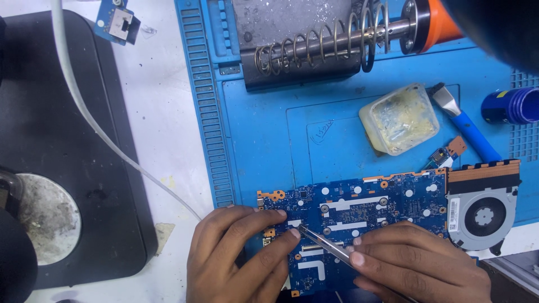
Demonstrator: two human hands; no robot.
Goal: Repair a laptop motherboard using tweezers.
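Observation:
A blue laptop circuit board (365,205) lies on the blue work mat (269,129), with a black cooling fan (484,216) and copper heat sink at its right end. My left hand (236,255) rests on the board's left edge, its fingertips pressing near a connector. My right hand (415,266) holds metal tweezers (324,243) whose tip touches the board just by my left index finger.
A soldering iron with an orange handle (393,31) sits in its coil stand at the top. A tub of flux (400,119), a blue-handled brush (463,126) and a blue bottle (510,105) lie right. A white cable (95,123) crosses a black base left.

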